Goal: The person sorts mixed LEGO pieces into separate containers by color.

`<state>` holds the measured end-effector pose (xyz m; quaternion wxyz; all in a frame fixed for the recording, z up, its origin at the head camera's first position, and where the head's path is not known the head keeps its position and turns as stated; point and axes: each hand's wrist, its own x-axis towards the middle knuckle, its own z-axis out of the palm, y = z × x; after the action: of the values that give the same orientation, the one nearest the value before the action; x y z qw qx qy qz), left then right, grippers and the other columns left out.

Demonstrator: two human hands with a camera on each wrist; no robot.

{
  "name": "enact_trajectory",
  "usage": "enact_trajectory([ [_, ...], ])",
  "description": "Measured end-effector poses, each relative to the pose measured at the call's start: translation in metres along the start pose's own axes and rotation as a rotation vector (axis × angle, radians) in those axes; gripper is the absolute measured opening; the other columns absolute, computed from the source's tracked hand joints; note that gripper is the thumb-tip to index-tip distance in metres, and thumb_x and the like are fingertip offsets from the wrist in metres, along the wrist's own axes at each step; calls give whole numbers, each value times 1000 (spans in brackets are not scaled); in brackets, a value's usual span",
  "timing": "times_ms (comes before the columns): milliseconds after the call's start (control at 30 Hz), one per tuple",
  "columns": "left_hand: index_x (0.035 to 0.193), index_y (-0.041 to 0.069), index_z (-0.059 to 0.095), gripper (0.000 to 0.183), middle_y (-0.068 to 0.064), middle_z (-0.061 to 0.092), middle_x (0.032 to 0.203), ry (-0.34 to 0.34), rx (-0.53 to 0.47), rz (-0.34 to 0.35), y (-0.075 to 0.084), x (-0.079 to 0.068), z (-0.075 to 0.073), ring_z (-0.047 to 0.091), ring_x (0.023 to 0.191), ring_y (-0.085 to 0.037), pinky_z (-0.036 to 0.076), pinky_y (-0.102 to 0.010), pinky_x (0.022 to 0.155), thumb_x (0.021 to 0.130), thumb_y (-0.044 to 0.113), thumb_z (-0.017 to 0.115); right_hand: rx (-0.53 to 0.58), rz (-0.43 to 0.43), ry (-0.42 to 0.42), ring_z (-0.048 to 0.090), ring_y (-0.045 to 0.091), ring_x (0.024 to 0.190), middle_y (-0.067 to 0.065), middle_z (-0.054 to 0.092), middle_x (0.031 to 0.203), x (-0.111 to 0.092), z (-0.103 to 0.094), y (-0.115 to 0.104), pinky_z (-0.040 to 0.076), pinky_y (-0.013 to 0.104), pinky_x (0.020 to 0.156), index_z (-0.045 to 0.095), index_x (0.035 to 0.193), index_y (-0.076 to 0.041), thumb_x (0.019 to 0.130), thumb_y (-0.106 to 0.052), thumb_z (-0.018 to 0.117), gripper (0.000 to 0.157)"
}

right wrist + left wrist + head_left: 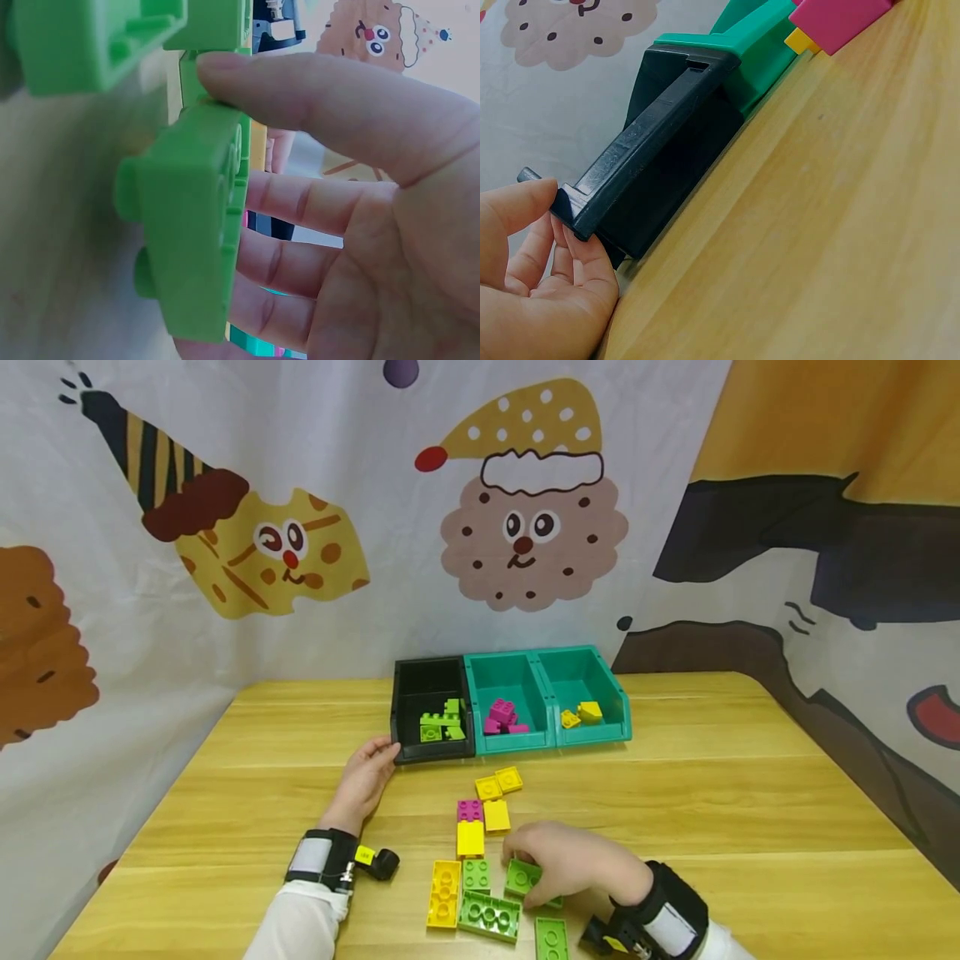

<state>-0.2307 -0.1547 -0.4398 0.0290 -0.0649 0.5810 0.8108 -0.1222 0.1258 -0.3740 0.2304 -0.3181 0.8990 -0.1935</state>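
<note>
Our left grip clamps 1 black bin beside 2 teal bins; our right grip pinches 1 green brick, near 3 other green bricks, 5 yellow bricks and 1 magenta brick on the worktop.

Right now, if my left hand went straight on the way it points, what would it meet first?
Most likely the black bin, since your left hand pinches its near left corner; depth beyond is unclear.

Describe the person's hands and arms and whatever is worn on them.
The left hand and right hand are bare. White fabric sleeves end near black wrist straps with pale grey rectangular patches; each strap carries a small black camera with a yellow label.
</note>
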Motion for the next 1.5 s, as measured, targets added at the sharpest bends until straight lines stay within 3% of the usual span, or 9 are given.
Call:
enact_trajectory([
  [567,99,13,54,7,8,48,89,5,6,-4,0,0,0,45,79,-7,40,-19,75,95,6,54,39,-30,42,37,4,64,-5,46,71,-7,-8,1,32,22,57,60,96,-16,71,-16,81,33],
  [1067,94,15,55,11,6,48,88,-6,-11,-2,-2,0,0,46,79,-7,40,-20,75,96,4,52,-17,-14,97,42,6,68,-7,49,75,-8,-19,2,39,22,59,59,101,-14,71,-19,80,37],
  [1300,99,12,53,8,7,48,87,-2,1,-6,-2,0,-1,46,79,-7,40,-20,76,95,6,54,-39,-120,233,45,9,71,-6,51,79,-4,-27,2,41,22,63,59,107,-6,74,-14,78,39],
  [1500,98,13,54,7,7,48,86,-2,5,-7,-1,0,-1,46,79,-7,40,-20,76,95,6,54,-71,-195,365,49,12,78,-4,55,86,2,-32,2,46,23,70,59,111,-6,76,-13,77,40],
])
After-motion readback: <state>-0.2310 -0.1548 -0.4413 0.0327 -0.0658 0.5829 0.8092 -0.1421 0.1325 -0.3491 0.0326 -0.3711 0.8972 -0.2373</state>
